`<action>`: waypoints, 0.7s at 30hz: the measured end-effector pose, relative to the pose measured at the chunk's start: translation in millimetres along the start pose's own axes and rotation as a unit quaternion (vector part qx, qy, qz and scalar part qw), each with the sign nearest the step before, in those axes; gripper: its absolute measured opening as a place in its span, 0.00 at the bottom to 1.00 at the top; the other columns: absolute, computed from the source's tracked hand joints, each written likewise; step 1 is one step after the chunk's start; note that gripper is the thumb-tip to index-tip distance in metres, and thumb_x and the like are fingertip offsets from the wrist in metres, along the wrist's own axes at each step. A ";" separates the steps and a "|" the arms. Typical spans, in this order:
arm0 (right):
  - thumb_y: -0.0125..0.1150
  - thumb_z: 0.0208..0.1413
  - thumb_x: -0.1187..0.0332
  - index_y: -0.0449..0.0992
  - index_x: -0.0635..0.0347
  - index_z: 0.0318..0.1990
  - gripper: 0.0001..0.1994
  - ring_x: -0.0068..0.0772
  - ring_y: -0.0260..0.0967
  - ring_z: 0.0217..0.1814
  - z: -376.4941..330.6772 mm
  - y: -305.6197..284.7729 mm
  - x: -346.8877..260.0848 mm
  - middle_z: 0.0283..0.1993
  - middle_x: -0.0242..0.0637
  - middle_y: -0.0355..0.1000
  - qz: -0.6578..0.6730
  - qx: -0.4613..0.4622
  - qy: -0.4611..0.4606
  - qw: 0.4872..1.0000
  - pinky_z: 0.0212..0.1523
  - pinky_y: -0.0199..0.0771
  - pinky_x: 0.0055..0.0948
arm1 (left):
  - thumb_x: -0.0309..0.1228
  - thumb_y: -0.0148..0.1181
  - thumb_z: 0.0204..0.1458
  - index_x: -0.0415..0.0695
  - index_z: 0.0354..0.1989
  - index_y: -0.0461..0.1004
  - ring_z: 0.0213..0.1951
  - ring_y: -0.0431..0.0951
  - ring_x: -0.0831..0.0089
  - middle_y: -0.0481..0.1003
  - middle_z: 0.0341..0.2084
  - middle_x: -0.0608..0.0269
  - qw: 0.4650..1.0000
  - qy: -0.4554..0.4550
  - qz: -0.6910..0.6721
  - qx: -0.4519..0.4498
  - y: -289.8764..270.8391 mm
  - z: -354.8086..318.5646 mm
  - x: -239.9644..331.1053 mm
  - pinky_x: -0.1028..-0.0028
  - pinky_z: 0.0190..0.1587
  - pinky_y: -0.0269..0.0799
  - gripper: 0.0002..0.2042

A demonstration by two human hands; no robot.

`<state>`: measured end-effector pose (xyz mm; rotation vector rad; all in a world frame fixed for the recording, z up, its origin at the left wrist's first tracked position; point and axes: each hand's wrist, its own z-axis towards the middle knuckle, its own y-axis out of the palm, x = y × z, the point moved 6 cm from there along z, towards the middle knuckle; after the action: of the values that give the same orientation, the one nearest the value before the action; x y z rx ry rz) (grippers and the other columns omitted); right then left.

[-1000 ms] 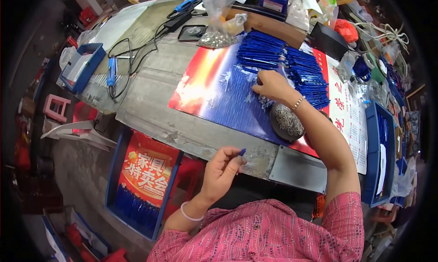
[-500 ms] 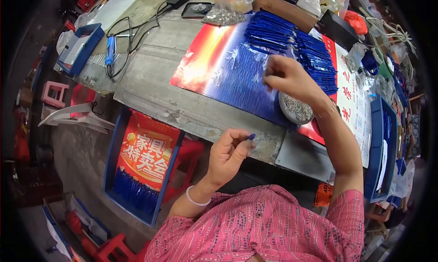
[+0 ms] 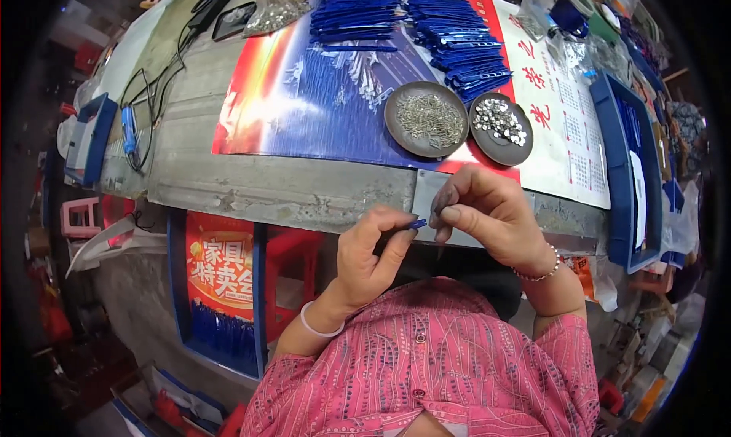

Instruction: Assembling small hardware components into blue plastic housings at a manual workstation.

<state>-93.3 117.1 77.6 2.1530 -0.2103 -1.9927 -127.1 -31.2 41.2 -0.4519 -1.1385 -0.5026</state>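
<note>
My left hand (image 3: 367, 248) pinches a small, shiny blue piece (image 3: 417, 224) between thumb and fingertips, in front of the table edge. Close on its right, my right hand (image 3: 491, 215) has thumb and fingers drawn together, pointing at the blue piece. Whatever lies between those fingertips is too small to make out. Beyond the hands stand two dark round dishes. The left dish (image 3: 393, 132) holds many thin silvery metal bits (image 3: 432, 119); the right dish (image 3: 509, 157) holds small shiny round bits (image 3: 499, 120). Behind them lie two piles of slim blue strips (image 3: 354, 17), (image 3: 459, 47).
A printed poster sheet (image 3: 266, 125) covers part of the worn grey table (image 3: 190, 125). At the right stands a blue tray (image 3: 605, 125), at the left another blue tray (image 3: 95, 144). A blue-handled tool (image 3: 129, 130) trails a black cord. Below, a blue box (image 3: 177, 285) holds more blue strips.
My right hand has come back from over the dishes to beside my left hand. The view has shifted, and both dishes now show fully. My left hand keeps its pinch on the blue piece.
</note>
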 end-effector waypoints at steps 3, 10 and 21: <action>0.53 0.57 0.73 0.65 0.66 0.37 0.06 0.25 0.70 0.31 -1.2 -3.9 0.0 0.34 0.38 0.69 -0.004 -0.004 0.000 1.000 0.33 0.73 0.22 | 0.18 0.50 0.53 0.36 0.38 0.66 0.27 0.68 0.81 0.70 0.29 0.61 1.000 -0.017 -0.001 -0.006 6.6 0.7 -1.0 0.83 0.30 0.65 0.05; 0.53 0.57 0.71 0.64 0.65 0.36 0.07 0.23 0.69 0.29 -4.8 -2.2 -5.5 0.29 0.35 0.68 -0.016 -0.003 0.000 1.000 0.31 0.71 0.21 | 0.18 0.51 0.52 0.36 0.37 0.67 0.28 0.68 0.80 0.69 0.29 0.61 1.000 -0.014 0.015 0.012 11.9 0.2 10.0 0.82 0.31 0.65 0.05; 0.55 0.51 0.80 0.66 0.68 0.32 0.04 0.29 0.71 0.28 -22.8 10.8 -25.3 0.29 0.39 0.69 -0.381 0.010 -0.165 0.910 0.28 0.71 0.25 | 0.18 0.53 0.52 0.37 0.39 0.68 0.28 0.70 0.79 0.71 0.28 0.61 0.998 -0.003 0.059 0.019 17.7 -6.0 21.7 0.81 0.31 0.66 0.07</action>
<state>-72.3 113.7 106.3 2.0715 0.6765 -2.7550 -105.0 -23.7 57.9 -0.4849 -1.1190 -0.3771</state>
